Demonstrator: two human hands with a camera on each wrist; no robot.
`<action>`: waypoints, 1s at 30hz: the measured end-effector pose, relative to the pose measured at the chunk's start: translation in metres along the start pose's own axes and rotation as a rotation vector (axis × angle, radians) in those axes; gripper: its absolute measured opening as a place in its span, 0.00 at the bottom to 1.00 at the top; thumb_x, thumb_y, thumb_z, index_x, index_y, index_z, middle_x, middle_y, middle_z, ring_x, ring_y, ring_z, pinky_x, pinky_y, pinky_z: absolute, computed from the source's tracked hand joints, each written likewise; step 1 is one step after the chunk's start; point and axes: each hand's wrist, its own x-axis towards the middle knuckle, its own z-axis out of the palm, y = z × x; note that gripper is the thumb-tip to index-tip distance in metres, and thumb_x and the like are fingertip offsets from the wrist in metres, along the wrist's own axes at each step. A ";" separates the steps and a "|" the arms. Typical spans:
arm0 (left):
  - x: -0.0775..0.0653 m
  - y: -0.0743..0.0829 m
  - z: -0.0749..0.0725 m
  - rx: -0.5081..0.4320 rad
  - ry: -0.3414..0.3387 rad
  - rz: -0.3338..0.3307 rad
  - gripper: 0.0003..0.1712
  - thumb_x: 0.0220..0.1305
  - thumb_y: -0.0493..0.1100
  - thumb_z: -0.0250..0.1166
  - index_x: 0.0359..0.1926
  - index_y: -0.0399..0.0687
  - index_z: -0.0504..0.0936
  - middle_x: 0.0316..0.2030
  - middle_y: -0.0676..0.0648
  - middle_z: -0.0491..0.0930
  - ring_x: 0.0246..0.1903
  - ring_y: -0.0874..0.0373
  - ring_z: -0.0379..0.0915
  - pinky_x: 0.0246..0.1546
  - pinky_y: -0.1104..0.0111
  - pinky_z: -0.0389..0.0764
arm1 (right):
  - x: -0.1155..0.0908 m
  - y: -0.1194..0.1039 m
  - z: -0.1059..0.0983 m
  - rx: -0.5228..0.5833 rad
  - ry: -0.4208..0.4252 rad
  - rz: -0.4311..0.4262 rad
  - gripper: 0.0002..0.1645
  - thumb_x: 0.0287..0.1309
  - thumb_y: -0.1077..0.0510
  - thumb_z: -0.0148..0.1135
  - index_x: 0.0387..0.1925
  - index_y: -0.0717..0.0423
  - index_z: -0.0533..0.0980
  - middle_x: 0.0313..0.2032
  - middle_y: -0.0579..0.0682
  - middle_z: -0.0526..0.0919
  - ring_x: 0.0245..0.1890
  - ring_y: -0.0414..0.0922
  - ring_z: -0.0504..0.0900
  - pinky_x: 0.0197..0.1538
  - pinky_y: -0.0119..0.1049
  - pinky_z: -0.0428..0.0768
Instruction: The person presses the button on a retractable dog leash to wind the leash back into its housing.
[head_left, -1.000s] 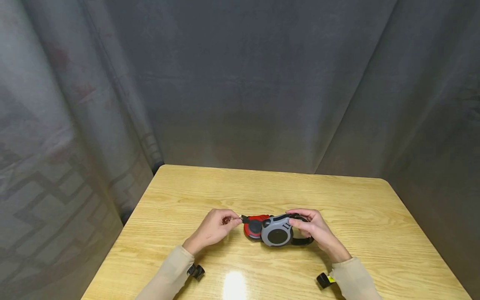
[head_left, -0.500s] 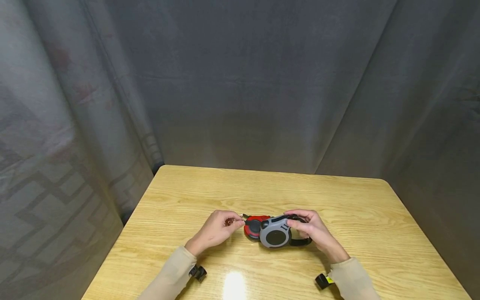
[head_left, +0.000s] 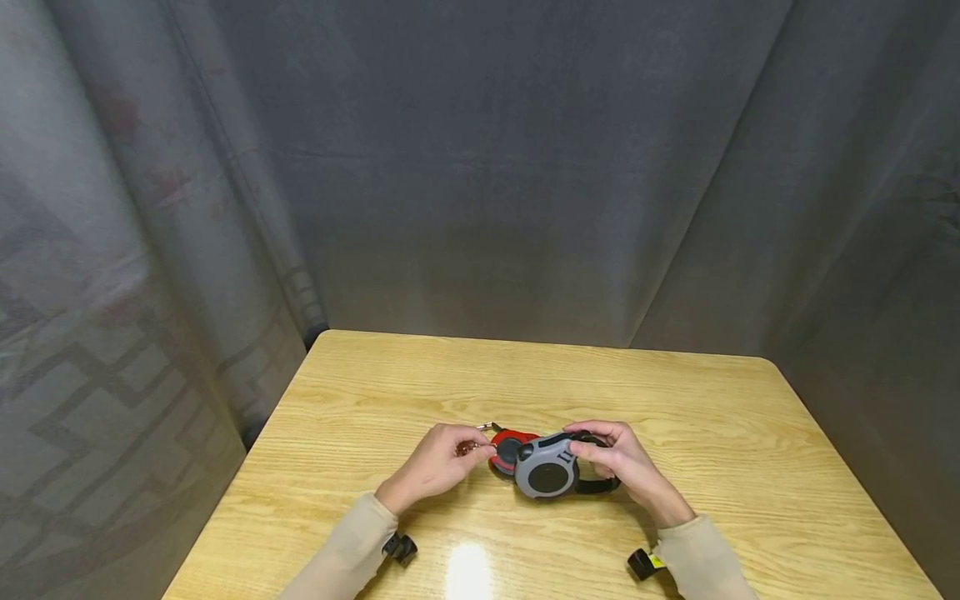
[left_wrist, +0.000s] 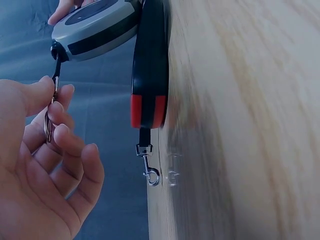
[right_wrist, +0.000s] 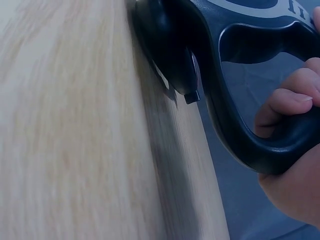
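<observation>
My right hand (head_left: 621,460) holds a grey-and-black retractable dog leash (head_left: 538,478) by its looped handle, fingers curled through the loop in the right wrist view. A short black strap with a metal clip (left_wrist: 49,125) comes out of its nose. Thumb and fingertips of my left hand (head_left: 441,460) pinch that clip close to the leash's nose. Behind the grey leash, and partly hidden by it, a red-and-black retractable leash (head_left: 507,451) rests on the table. Its own silver clip (left_wrist: 151,172) hangs free on a short strap, apart from my left hand.
The wooden table (head_left: 480,375) has its far edge in front of a dark grey curtain (head_left: 480,192). A patterned curtain (head_left: 112,375) hangs along the left side. Each wrist carries a small black camera.
Both hands have drawn slightly closer together, the left moving right with the clip and the right moving left with the grey leash. The red leash's clip now shows beyond my left fingers.
</observation>
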 end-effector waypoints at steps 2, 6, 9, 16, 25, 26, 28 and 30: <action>0.000 0.001 0.001 0.001 -0.001 0.005 0.11 0.75 0.57 0.66 0.43 0.64 0.92 0.43 0.61 0.91 0.42 0.68 0.83 0.50 0.66 0.81 | 0.000 0.000 0.000 -0.004 0.005 0.004 0.20 0.70 0.66 0.64 0.49 0.38 0.88 0.31 0.35 0.84 0.16 0.29 0.61 0.20 0.39 0.50; 0.001 0.002 0.002 0.007 -0.004 0.009 0.11 0.75 0.58 0.66 0.43 0.64 0.92 0.42 0.62 0.91 0.41 0.70 0.82 0.48 0.68 0.80 | 0.000 0.000 0.001 -0.007 0.011 0.015 0.20 0.70 0.66 0.64 0.49 0.38 0.88 0.32 0.36 0.85 0.16 0.29 0.61 0.20 0.36 0.51; 0.002 0.003 0.002 0.006 -0.012 0.011 0.11 0.75 0.58 0.66 0.42 0.65 0.92 0.39 0.63 0.90 0.36 0.70 0.79 0.42 0.70 0.79 | 0.000 0.001 0.002 -0.011 0.013 0.026 0.20 0.70 0.66 0.64 0.48 0.37 0.88 0.33 0.36 0.86 0.15 0.29 0.61 0.20 0.35 0.52; 0.002 0.004 0.004 -0.003 -0.028 0.006 0.10 0.75 0.57 0.66 0.43 0.65 0.92 0.34 0.63 0.87 0.29 0.70 0.72 0.35 0.72 0.74 | 0.000 0.001 0.002 -0.004 0.005 0.024 0.19 0.70 0.66 0.64 0.49 0.38 0.88 0.32 0.36 0.85 0.16 0.30 0.60 0.20 0.36 0.51; 0.000 0.008 0.005 -0.008 -0.075 0.001 0.16 0.79 0.56 0.62 0.55 0.56 0.89 0.34 0.57 0.86 0.30 0.71 0.74 0.36 0.74 0.77 | -0.001 0.001 0.001 0.031 0.026 0.043 0.21 0.71 0.66 0.62 0.48 0.35 0.88 0.27 0.35 0.80 0.17 0.32 0.61 0.21 0.35 0.53; 0.001 0.009 0.005 -0.011 -0.079 -0.002 0.17 0.79 0.56 0.62 0.57 0.56 0.88 0.35 0.58 0.86 0.31 0.72 0.75 0.37 0.74 0.78 | -0.001 0.001 0.001 0.036 0.034 0.050 0.21 0.71 0.66 0.62 0.48 0.35 0.88 0.25 0.35 0.79 0.17 0.32 0.61 0.22 0.35 0.53; 0.001 0.009 0.007 -0.024 -0.084 -0.009 0.19 0.79 0.57 0.61 0.59 0.55 0.87 0.36 0.59 0.86 0.32 0.72 0.77 0.39 0.73 0.79 | -0.001 0.000 0.002 0.042 0.048 0.067 0.19 0.72 0.65 0.62 0.48 0.36 0.88 0.23 0.34 0.76 0.16 0.32 0.60 0.22 0.35 0.53; 0.002 0.010 0.009 -0.036 -0.092 -0.014 0.21 0.79 0.58 0.61 0.62 0.52 0.85 0.38 0.58 0.87 0.33 0.72 0.79 0.40 0.73 0.80 | -0.001 0.000 0.002 0.049 0.058 0.083 0.18 0.73 0.64 0.62 0.49 0.36 0.87 0.21 0.34 0.73 0.16 0.32 0.60 0.22 0.34 0.54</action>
